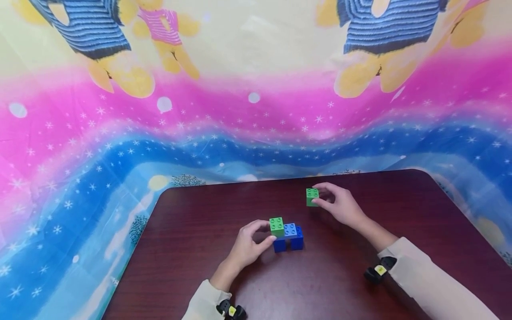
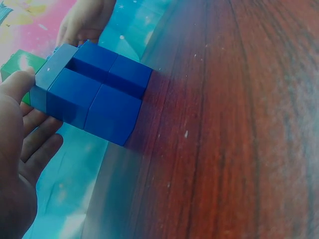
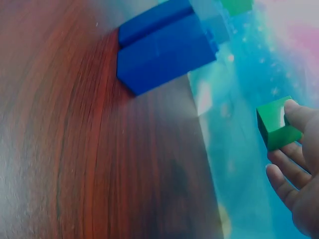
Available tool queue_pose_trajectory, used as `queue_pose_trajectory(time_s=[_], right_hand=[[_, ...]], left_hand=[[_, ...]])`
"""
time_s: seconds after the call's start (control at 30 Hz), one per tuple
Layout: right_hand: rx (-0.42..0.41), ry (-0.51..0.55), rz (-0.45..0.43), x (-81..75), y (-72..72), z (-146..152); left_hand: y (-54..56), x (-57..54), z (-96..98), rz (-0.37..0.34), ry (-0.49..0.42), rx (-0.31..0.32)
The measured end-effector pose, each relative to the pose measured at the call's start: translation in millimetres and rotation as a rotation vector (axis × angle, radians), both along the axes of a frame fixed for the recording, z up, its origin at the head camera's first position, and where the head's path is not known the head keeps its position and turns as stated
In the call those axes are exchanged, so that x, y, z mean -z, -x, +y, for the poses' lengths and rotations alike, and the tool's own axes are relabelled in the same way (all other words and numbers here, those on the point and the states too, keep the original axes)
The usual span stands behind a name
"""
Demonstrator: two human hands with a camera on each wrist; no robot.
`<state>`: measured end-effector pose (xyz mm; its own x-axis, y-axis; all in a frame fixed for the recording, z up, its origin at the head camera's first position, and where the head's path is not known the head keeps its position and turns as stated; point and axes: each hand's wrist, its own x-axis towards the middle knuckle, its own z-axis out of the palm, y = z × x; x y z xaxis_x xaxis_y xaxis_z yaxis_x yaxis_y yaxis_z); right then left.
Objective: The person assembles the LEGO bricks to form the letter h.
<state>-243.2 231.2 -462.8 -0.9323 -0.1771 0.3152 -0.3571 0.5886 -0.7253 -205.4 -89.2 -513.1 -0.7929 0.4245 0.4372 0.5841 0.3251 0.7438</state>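
A small structure of toy building bricks stands on the table: two dark blue columns of stacked bricks, bridged by a lighter blue brick. A green brick sits on the left end of that bridge. My left hand pinches this green brick, its thumb near the seam with the lighter blue brick. Further back and to the right, my right hand holds a second green brick between thumb and fingers, apart from the structure. A narrow gap separates the dark blue columns in the left wrist view.
The dark reddish-brown wooden table has rounded far corners. Behind it hangs a colourful cloth printed with bears and snowflakes. Black wrist devices sit at both sleeves.
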Motion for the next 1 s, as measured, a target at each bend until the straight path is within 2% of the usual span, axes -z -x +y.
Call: queue_pose_trajectory(time_s=[0.4, 0.67, 1.0], right_hand=[[-0.065, 0.046, 0.054, -22.4, -21.4, -24], [-0.123, 0.083, 0.075, -34.4, -34.7, -42], [-0.213, 0.159, 0.073, -35.6, -44.3, -63]], left_hand=[[0.3, -0.4, 0.5, 0.016, 0.003, -0.006], [0.3, -0.1, 0.7, -0.008, 0.004, -0.010], [0.0, -1.1, 1.3, -0.010, -0.006, -0.007]])
